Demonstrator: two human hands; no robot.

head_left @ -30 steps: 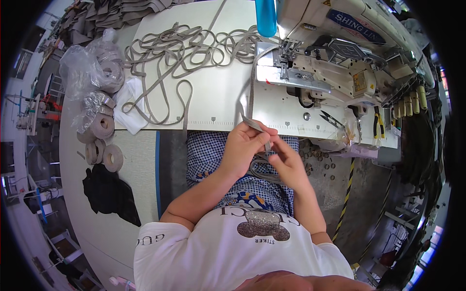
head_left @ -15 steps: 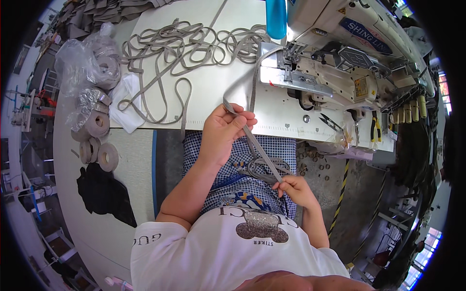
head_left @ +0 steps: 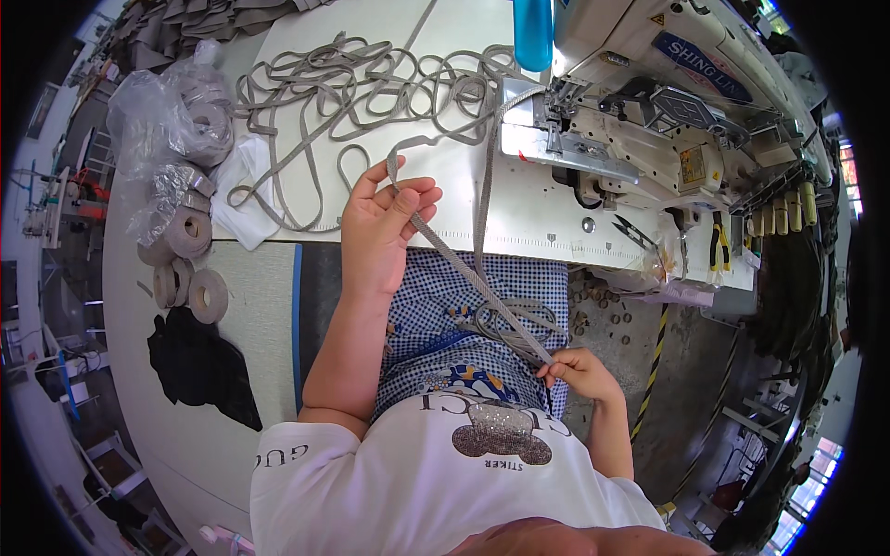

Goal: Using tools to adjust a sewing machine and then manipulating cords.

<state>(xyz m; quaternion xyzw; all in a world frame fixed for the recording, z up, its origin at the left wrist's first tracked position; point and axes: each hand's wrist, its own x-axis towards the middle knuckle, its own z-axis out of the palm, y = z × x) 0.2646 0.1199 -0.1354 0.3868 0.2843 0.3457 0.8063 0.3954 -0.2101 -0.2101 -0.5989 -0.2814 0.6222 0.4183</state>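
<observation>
A long grey fabric strip (head_left: 468, 271) runs slantwise between my two hands, above my lap. My left hand (head_left: 382, 218), raised near the front edge of the white table, pinches its upper part between thumb and fingers; the strip passes over the fingers there. Low on the right, my right hand (head_left: 577, 372) grips the lower stretch. More of the strip lies coiled on the blue checked apron (head_left: 519, 273) in my lap. Another length hangs over the table edge from the sewing machine (head_left: 556, 111). Loose grey strip loops (head_left: 315, 88) lie tangled on the tabletop.
Rolls of grey tape (head_left: 192, 232), partly in clear plastic, stand at the left beside a white cloth (head_left: 248, 190). A black cloth (head_left: 199, 371) lies nearer. Snips (head_left: 634, 232) and yellow-handled pliers (head_left: 718, 246) sit right of the machine. Grey fabric pieces (head_left: 185, 32) are piled at the back left.
My left hand has moved up and to the left along with the strip. My right hand has shifted slightly right and down, so the stretch between them is longer.
</observation>
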